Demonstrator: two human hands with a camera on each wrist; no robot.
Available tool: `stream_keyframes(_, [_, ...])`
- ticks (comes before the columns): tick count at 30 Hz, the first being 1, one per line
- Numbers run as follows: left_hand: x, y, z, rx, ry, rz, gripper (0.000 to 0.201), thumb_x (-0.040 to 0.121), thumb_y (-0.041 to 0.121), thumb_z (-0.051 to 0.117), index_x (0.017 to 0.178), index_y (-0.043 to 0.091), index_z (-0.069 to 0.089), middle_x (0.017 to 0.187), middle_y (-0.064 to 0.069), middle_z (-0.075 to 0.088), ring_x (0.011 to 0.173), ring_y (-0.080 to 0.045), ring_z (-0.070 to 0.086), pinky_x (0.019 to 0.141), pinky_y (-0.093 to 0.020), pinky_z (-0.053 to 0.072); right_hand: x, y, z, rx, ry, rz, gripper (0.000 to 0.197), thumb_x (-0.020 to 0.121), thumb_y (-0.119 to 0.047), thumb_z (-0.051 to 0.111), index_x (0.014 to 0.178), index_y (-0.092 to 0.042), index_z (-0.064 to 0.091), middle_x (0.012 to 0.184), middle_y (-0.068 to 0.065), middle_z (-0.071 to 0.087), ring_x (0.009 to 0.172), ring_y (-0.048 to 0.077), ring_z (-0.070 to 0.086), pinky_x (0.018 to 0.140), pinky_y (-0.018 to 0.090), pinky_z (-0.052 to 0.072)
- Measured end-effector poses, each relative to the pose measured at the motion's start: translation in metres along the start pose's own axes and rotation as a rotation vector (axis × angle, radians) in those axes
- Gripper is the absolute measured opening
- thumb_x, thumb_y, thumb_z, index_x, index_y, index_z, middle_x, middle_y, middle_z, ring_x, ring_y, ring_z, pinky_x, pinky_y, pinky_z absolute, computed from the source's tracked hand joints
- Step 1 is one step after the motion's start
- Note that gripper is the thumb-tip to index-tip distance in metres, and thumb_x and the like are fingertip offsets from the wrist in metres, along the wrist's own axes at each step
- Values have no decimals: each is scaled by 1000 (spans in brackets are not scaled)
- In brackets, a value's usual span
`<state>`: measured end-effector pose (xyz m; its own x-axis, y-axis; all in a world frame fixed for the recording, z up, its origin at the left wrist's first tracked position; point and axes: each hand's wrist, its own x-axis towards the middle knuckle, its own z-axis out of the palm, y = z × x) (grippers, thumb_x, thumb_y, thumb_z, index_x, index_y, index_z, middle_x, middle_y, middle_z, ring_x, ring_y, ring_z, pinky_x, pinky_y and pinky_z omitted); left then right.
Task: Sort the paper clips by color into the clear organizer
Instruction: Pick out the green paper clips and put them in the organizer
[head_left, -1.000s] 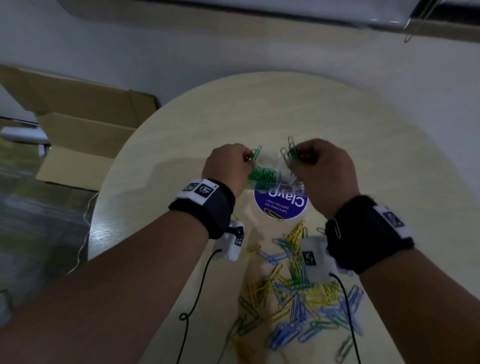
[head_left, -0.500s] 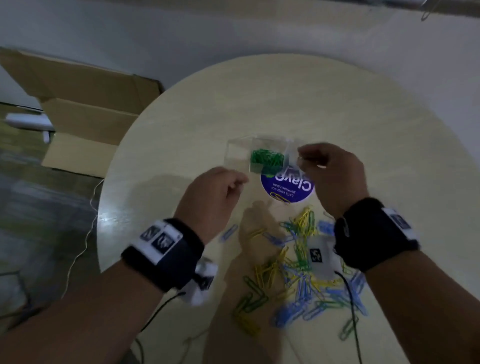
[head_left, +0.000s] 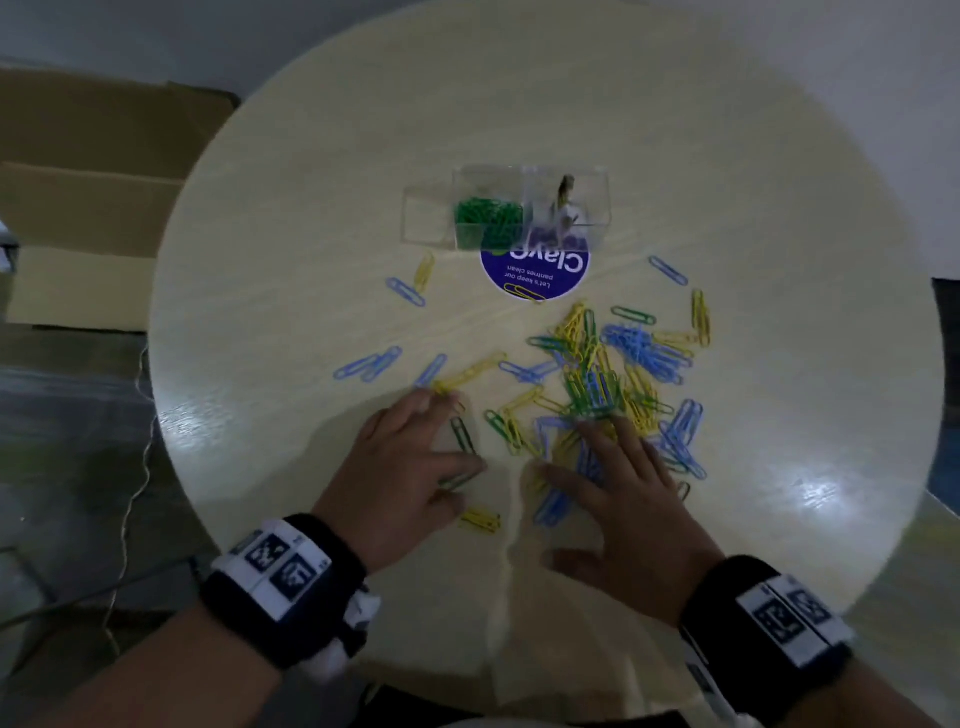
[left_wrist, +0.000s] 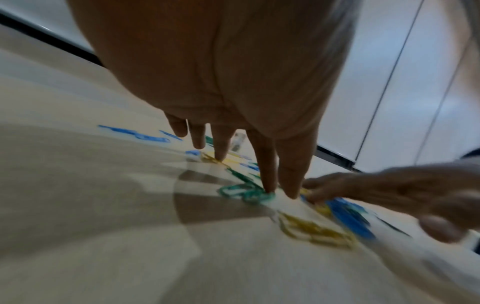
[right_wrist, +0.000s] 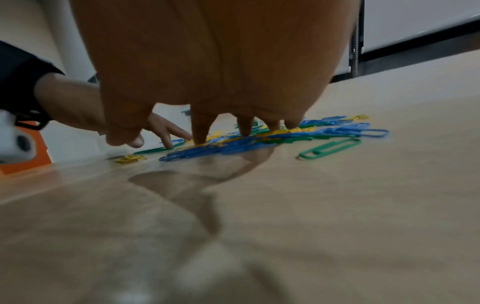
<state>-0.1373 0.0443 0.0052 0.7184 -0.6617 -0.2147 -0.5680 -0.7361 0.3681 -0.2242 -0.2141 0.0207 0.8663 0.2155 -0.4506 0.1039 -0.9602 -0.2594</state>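
A clear organizer (head_left: 597, 208) stands at the table's middle, with green paper clips (head_left: 488, 218) in its centre compartment. Blue, yellow and green clips (head_left: 597, 374) lie scattered nearer me. My left hand (head_left: 452, 441) lies flat with fingers spread, and its fingertips (left_wrist: 269, 188) touch green clips (left_wrist: 246, 193) on the table. My right hand (head_left: 566, 452) is flat too, its straight fingers (right_wrist: 200, 133) pressing on the near edge of the pile (right_wrist: 233, 146). Neither hand holds a clip.
A round blue sticker (head_left: 535, 270) with a yellow clip on it lies in front of the organizer. The round table's edge (head_left: 171, 457) is at my left. Cardboard boxes (head_left: 78, 208) and a cable (head_left: 135, 467) are on the floor beyond it.
Both hands came back from the organizer to the loose clips near me. The green clips they pinched are gone from the fingers, which now lie straight on the table.
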Motion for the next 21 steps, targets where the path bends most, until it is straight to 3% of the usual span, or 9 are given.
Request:
stream_keyframes(3, [10,-9,-11,-94,90,-82,24,68,58,60,84,45,72,141,3,54,136,-31,40,103,-52,37,3,-7,-6,44,14,-73,74,63,-90,39,130,-59,39,158,-9,8,145,32,-18,116,55,-2])
stream_keyframes(5, [16,-11,-17,-189,191,-126,21,73,55,60,81,41,73,131,5,61,129,-31,48,102,-53,39,3,-10,-10,82,12,-108,64,63,-90,41,118,-60,52,157,-13,12,146,29,-16,115,56,-4])
stream_keyframes(7, [20,-9,-21,-216,304,-109,13,81,40,63,87,36,74,116,7,66,112,-27,56,96,-48,43,5,-8,-15,136,87,-112,50,66,-83,48,105,-55,64,154,-14,24,147,29,-1,116,56,5])
stream_keyframes(9, [23,1,-18,-162,347,-32,16,85,25,64,98,30,73,103,6,65,97,-25,57,87,-43,44,9,0,-17,180,265,-94,35,71,-62,59,98,-43,70,142,-8,46,138,32,30,111,51,26])
stream_keyframes(12, [25,21,-5,-43,221,48,30,90,27,58,119,31,64,119,6,61,103,-24,53,86,-40,46,21,19,-19,188,442,43,36,73,-37,58,107,-30,67,120,-4,63,115,30,52,97,41,40])
stream_keyframes(15, [26,32,9,86,75,67,42,88,34,56,130,36,53,144,10,46,124,-24,45,93,-39,44,27,29,-17,89,375,196,55,71,-43,56,124,-29,58,131,-4,56,123,34,44,97,45,39])
stream_keyframes(18, [30,34,7,106,70,5,39,86,37,56,124,39,55,146,13,44,133,-23,39,96,-39,39,27,27,-14,-3,200,152,69,71,-63,53,136,-44,40,151,0,35,139,39,24,110,55,27])
stream_keyframes(21, [33,34,-1,114,140,-68,35,84,35,50,118,36,60,142,6,50,133,-28,39,96,-41,38,23,18,-8,-15,118,116,70,70,-77,41,136,-55,32,159,3,16,144,40,9,114,58,13])
